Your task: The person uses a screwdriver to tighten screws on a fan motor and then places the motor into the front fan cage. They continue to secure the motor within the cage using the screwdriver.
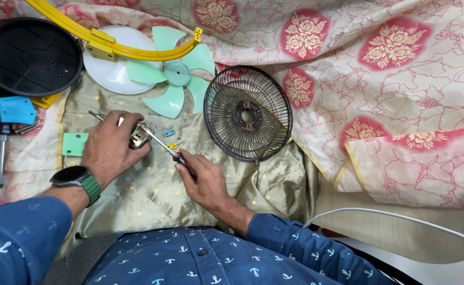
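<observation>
My left hand (109, 146) presses down on a small metal fan motor (138, 136) lying on an olive cloth (153, 190). My right hand (203, 177) grips a screwdriver (170, 151) by its black and red handle, and the shaft's tip touches the motor. Small screws and a blue and a yellow bit (170, 138) lie just right of the motor. A green watch (78, 179) is on my left wrist.
A black wire fan guard (248, 112) lies to the right. A pale green fan blade (175, 71), a white round cover (110, 74), a yellow curved frame (116, 46), a black round base (29, 55), a blue piece (16, 110) and a green plate (74, 144) lie around. A white cable (400, 216) runs at the lower right.
</observation>
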